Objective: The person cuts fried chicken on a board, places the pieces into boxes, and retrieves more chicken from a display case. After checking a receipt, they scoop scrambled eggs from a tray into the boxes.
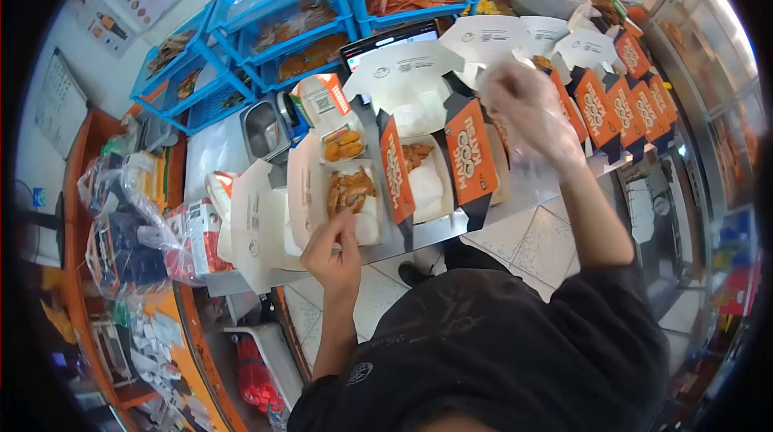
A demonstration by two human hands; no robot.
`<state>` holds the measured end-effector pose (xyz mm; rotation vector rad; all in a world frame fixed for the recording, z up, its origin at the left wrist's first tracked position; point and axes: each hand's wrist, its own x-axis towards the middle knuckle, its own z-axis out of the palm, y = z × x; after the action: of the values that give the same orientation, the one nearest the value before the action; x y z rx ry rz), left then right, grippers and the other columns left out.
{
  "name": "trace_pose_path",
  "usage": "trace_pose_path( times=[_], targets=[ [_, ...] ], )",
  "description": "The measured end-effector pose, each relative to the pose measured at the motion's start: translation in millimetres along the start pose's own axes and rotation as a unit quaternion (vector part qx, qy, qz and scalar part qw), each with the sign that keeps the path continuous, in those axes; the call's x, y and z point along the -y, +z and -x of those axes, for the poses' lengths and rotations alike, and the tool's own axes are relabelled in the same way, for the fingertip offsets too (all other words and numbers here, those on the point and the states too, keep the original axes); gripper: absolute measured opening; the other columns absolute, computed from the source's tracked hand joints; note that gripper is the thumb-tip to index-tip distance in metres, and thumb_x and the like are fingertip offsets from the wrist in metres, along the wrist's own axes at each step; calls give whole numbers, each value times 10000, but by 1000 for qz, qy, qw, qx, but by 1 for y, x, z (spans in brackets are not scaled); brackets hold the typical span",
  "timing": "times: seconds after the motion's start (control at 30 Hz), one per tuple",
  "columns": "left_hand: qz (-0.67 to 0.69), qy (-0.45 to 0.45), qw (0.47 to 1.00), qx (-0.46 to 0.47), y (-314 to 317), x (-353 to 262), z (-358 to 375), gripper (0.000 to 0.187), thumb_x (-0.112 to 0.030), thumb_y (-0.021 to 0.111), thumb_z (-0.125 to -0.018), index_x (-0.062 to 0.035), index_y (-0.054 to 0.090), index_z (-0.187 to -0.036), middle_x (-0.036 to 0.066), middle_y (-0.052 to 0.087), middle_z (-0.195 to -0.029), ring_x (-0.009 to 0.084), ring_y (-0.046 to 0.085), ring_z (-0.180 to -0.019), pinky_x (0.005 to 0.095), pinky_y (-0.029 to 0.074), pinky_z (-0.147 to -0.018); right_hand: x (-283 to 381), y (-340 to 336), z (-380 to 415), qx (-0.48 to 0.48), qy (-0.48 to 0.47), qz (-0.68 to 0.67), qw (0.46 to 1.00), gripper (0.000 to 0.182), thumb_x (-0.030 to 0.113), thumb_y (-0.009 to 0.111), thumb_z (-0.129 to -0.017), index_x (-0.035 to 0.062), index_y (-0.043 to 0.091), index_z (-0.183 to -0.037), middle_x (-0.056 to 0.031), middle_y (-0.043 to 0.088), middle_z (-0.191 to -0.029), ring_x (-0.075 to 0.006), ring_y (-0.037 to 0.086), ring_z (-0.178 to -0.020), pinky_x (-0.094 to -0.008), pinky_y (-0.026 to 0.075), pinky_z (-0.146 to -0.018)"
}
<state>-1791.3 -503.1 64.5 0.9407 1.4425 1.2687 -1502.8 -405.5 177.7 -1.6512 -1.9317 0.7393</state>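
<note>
The left hand (332,255) sits low over the near edge of an open box (302,190), its fingers bunched together with their tips by the chicken (352,190) and rice (366,229); whether they pinch a bit of food or merely rest there I cannot tell. The chicken lies inside that box, behind the rice, with a tub of nuggets (343,146) just beyond. The right hand (527,106), in a clear glove (555,134), is raised over the boxes farther right, bent and blurred, so neither its opening nor any hold shows; the glove probably keeps skin off the food. The boxes stand side by side along the table (507,208), likely so that all can be reached from one spot. Their flaps stand up or splay outward, which leaves the food open from above, and the orange panels (473,154) rise between neighbours like walls. Blue trays (302,25) are stacked behind, seemingly to save room on the table while keeping their contents within reach. A screen (394,41) leans among them, perhaps so it can be read from here, and a metal tin (264,130) sits nearby.
</note>
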Motion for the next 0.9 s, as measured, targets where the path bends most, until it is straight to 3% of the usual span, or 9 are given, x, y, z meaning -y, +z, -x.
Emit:
trace_pose_path(
  times=[0.03, 0.07, 0.23, 0.43, 0.5, 0.63, 0.7, 0.77, 0.9],
  targets=[
    [-150, 351, 917, 114, -3, 3, -18, 660, -248, 747, -721, -25, 488, -1285, 187, 513, -1187, 331, 448, -1184, 510, 356, -1005, -4, 2, 20, -133, -8, -107, 985, 246, 173, 570, -878, -9, 576, -1043, -114, 619, -953, -193, 603, -890, -313, 478, -778],
    [-269, 647, 684, 204, 2, 4, -29, 721, -328, 750, -733, -32, 463, -1325, 187, 525, -1173, 336, 429, -1202, 516, 336, -1011, -10, 3, 37, -264, -18, -208, 942, 213, 154, 572, -915, 14, 553, -1075, -30, 594, -921, -133, 582, -905, -281, 473, -776],
    [-117, 461, 865, 161, 179, -32, 72, 443, -303, 777, -691, -20, 611, -988, 136, 557, -1045, 360, 480, -1068, 491, 367, -931, -69, 27, 66, -424, -55, -513, 745, 408, 161, 600, -914, 58, 441, -1275, -87, 527, -1157, -191, 562, -1007, -314, 467, -863],
    [-134, 554, 741, 355, 280, -34, 121, 152, -55, 630, -795, 16, 575, -917, 136, 586, -843, 317, 586, -776, 401, 476, -659, -122, -60, 141, -489, 51, -417, 764, 592, 140, 647, -870, 78, 319, -1359, -108, 435, -1283, -208, 454, -1178, -355, 444, -940],
    [-117, 422, 671, 598, 325, -38, 151, 229, -55, 635, -793, 8, 594, -1010, 154, 611, -927, 313, 605, -836, 391, 500, -720, -164, -85, 168, -492, 149, -428, 743, 675, 144, 667, -849, 80, 264, -1387, -115, 421, -1304, -215, 441, -1189, -387, 421, -967],
    [-72, 490, 691, 526, 400, -38, 176, 309, -60, 626, -815, -24, 596, -1121, 152, 645, -923, 281, 637, -885, 330, 519, -759, -301, -166, 259, -492, 116, -547, 667, 591, 167, 654, -854, 50, 341, -1341, -154, 461, -1277, -220, 502, -1096, -354, 462, -869],
    [-86, 208, 866, 446, 418, -39, 175, 357, -56, 617, -835, -53, 596, -1192, 133, 680, -899, 247, 618, -1035, 304, 501, -837, -333, -205, 280, -476, 114, -556, 671, 540, 186, 636, -871, 43, 374, -1321, -156, 510, -1226, -215, 534, -1046, -323, 472, -837],
    [-111, 132, 899, 402, 430, -36, 157, 269, -98, 631, -836, -47, 661, -1099, 95, 696, -814, 253, 561, -1149, 389, 411, -975, -344, -240, 290, -478, 124, -454, 742, 342, 213, 582, -912, 26, 512, -1190, -110, 613, -1037, -178, 576, -914, -276, 450, -838],
    [-190, 392, 875, 213, 461, -47, 140, 166, -188, 648, -821, -44, 720, -862, 179, 628, -1106, 337, 461, -1243, 465, 220, -1090, -377, -289, 251, -369, 100, -394, 836, 237, 222, 555, -932, 10, 604, -1025, -72, 642, -895, -141, 582, -830, -265, 437, -824]
  ],
)
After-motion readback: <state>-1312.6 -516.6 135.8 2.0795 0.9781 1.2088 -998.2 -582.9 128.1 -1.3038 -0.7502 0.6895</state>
